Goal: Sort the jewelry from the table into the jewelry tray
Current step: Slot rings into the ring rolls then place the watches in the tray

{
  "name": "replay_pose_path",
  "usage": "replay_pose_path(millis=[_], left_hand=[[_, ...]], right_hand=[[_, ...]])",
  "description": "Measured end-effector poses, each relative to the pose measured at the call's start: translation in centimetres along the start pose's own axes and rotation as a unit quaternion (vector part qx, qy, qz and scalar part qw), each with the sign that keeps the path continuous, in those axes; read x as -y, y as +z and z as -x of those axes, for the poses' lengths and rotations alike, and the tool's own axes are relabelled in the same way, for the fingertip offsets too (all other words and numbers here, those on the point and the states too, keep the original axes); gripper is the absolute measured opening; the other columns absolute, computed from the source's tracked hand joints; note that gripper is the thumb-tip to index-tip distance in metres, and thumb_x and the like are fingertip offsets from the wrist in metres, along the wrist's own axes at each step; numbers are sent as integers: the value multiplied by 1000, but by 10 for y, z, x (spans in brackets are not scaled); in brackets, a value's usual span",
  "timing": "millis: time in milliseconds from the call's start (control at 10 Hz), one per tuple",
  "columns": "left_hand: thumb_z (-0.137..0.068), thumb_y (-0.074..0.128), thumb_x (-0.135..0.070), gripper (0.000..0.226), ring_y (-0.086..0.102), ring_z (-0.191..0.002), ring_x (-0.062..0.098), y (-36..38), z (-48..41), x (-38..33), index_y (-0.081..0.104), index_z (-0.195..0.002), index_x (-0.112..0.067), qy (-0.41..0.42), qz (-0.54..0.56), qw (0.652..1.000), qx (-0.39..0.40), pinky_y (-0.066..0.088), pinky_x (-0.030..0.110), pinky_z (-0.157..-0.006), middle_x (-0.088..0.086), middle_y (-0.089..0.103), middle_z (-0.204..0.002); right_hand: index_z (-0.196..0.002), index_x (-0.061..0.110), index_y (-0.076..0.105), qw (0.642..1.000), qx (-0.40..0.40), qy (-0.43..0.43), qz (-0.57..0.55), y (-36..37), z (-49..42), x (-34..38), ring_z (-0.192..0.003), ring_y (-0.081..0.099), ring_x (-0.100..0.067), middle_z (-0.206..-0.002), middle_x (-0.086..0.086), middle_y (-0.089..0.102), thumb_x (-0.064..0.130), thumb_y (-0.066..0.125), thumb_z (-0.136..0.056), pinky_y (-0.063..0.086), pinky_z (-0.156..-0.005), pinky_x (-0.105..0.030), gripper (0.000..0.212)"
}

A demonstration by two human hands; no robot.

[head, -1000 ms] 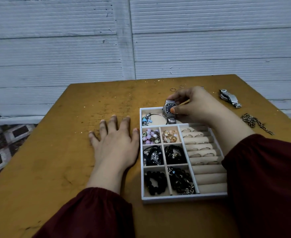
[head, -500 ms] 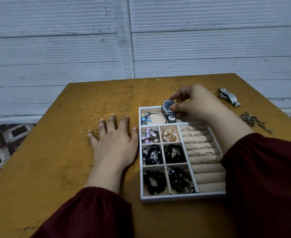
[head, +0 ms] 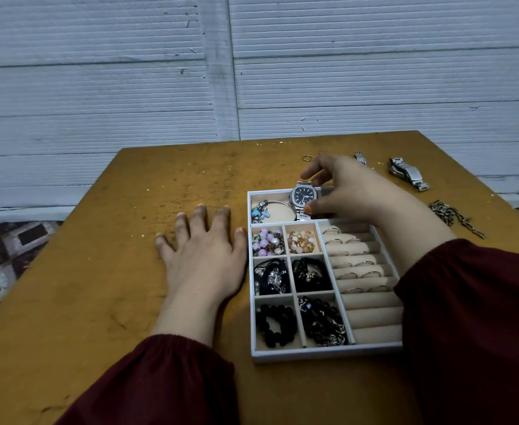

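Right hand (head: 353, 191) pinching watch (head: 304, 194), silver, dark-faced

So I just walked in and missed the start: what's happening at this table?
A person is sorting jewelry into a jewelry tray. The right hand pinches a dark-dial watch at the tray's far compartment, beside a charm bangle. The left hand lies flat on the table beside the tray. A second watch, a chain and a ring are not yet sorted.
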State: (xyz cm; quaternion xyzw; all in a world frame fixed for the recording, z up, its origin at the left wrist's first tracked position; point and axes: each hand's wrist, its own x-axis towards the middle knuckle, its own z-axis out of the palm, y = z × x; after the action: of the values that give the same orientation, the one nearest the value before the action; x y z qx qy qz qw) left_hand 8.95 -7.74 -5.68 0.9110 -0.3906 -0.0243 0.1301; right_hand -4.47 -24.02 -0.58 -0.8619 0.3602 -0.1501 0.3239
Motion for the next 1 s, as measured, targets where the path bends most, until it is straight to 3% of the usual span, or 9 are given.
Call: replay_pose_path(millis=[100,200,300,400,500,600,800,1000], left_hand=[[-96,22,-52,54,1,-146,26,0,-1,-1,18,-148,-38,1,-1,1000,3,0,58,-114,-1,8,-159],[-96,22,-52,54,0,-146,26,-1,0,0,17,-148,-38,1,-3,1000,3,-1,58,-114,-1,7,-159],[-96,22,-52,54,1,-146,26,-1,0,0,18,-148,-38,1,-3,1000,3,-1,58,-114,-1,8,-159],[-96,22,-52,54,1,-146,26,-1,0,-1,18,-148,-38,0,-3,1000,3,-1,57,-114,-1,8,-159],[-96,22,-52,54,0,-146,26,-1,0,0,17,-148,-38,0,-5,1000,4,-1,57,-113,-2,7,-159],[-96,22,-52,54,0,-146,26,-1,0,0,16,-148,-38,0,-6,1000,4,-3,57,-113,-1,6,-160],[-96,23,-52,54,1,-146,25,-1,0,0,18,-148,-38,-2,-1,1000,1,-1,57,-113,-1,8,-159],[-96,23,-51,53,1,-146,25,-2,1,-1,17,-148,-38,-2,1,1000,5,-1,57,-113,-2,7,-159]], right_hand=[[-101,23,64,1000,7,-8,-7,-1,2,3,-93,64,-13,-106,5,64,9,80,-71,51,-79,-26,37],[-98,26,65,1000,12,-15,2,-2,3,4,-70,58,3,-92,11,64,8,79,-72,42,-55,-9,34],[-97,30,67,1000,8,-18,-1,-2,4,2,-61,53,8,-96,11,63,10,79,-72,38,-51,-11,34],[-99,29,69,1000,14,-13,-25,-5,5,0,-69,61,0,-106,7,62,10,77,-74,47,-58,-16,32],[-103,17,66,990,23,25,-137,-7,6,0,-75,71,-19,-113,-5,58,3,70,-82,60,-65,-28,26],[-105,13,64,988,11,40,-149,-4,3,-1,-75,70,-27,-114,-9,60,2,66,-86,60,-67,-32,22],[-98,14,67,988,30,39,-146,-5,3,-1,-80,70,-28,-103,-6,66,0,65,-86,59,-77,-40,18],[-92,20,65,989,26,27,-143,-4,3,0,-74,70,-25,-101,-4,63,-1,66,-85,59,-76,-40,22]])
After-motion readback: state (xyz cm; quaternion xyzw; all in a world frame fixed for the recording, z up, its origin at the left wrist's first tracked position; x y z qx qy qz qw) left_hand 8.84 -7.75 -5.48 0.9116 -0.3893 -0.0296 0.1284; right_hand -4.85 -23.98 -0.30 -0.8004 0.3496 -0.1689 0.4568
